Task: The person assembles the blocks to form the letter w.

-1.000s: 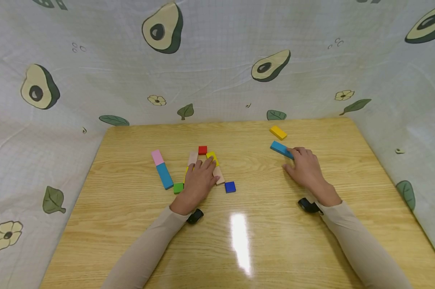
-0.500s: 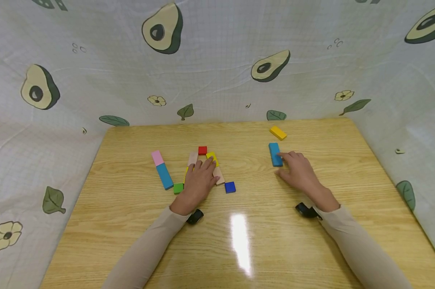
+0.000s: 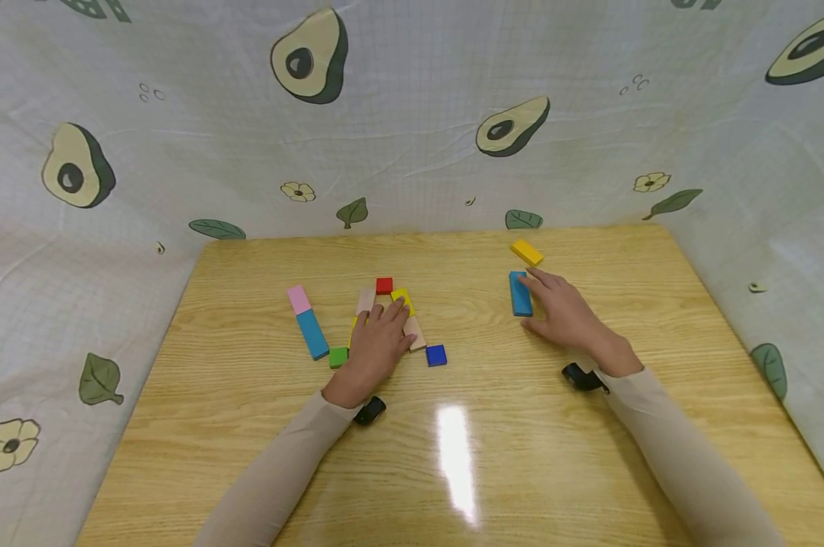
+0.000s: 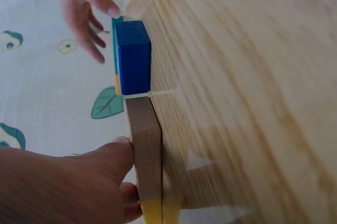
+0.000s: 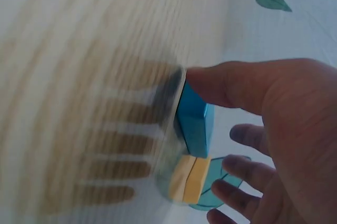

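My left hand (image 3: 378, 346) rests over two slanted rows of blocks, its fingers spread on top. A yellow block (image 3: 400, 298) and a plain wood block (image 3: 415, 333) form the right row; the left row is partly hidden under the hand. In the left wrist view, the thumb touches the side of the wood block (image 4: 146, 145). My right hand (image 3: 565, 311) is at the light blue block (image 3: 521, 293), which lies lengthwise away from me. Its thumb is at the block's near end and a finger is over its top. In the right wrist view, the other fingers are apart from the light blue block (image 5: 194, 121).
Red (image 3: 385, 286), green (image 3: 338, 357) and dark blue (image 3: 436, 355) square blocks lie around the left hand. A pink block (image 3: 299, 298) joins another blue block (image 3: 312, 334) further left. An orange-yellow block (image 3: 527, 251) lies behind the light blue one. A patterned cloth (image 3: 412, 167) borders the table.
The light blue block has turned from a slant to nearly straight away from me and shifted slightly left. My right hand has moved left with it, its fingers now further up. The left hand stays put.
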Demonstrator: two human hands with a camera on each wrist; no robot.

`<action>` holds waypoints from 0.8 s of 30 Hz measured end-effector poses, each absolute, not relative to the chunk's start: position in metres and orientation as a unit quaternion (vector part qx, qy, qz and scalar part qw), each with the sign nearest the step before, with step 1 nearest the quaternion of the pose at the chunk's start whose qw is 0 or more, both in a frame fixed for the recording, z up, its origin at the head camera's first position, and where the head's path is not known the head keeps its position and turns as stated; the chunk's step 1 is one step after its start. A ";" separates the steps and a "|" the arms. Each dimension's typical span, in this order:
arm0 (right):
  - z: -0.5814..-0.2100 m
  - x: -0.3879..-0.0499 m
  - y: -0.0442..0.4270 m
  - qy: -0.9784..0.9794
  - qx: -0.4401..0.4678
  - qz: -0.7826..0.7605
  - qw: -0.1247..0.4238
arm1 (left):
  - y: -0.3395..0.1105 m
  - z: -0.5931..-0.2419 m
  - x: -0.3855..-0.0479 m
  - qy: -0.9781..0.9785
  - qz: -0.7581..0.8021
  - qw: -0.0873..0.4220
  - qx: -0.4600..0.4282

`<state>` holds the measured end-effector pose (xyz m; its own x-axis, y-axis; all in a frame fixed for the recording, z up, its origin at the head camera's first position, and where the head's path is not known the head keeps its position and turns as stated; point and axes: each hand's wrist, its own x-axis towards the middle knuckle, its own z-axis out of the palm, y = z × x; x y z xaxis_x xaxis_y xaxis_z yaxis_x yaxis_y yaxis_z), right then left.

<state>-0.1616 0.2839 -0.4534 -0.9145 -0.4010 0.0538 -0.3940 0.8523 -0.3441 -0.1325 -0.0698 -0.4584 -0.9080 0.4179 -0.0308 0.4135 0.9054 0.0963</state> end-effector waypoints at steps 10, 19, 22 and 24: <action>-0.455 -0.179 0.291 0.959 -0.218 -0.167 0.064 | -0.069 -0.457 -0.132 0.976 0.042 0.032 0.210; -0.457 -0.180 0.291 0.959 -0.219 -0.170 0.056 | -0.068 -0.458 -0.132 0.977 0.040 0.028 0.208; -0.459 -0.178 0.288 0.958 -0.215 -0.181 0.048 | -0.068 -0.459 -0.133 0.977 0.040 0.028 0.208; -0.461 -0.175 0.286 0.958 -0.213 -0.189 0.045 | -0.068 -0.458 -0.133 0.977 0.040 0.029 0.208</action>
<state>-0.1754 0.2861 -0.4606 -0.9051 -0.4251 -0.0063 -0.3910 0.8381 -0.3804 -0.1328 -0.0682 -0.4585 -0.9118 0.4087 -0.0398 0.4040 0.9103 0.0903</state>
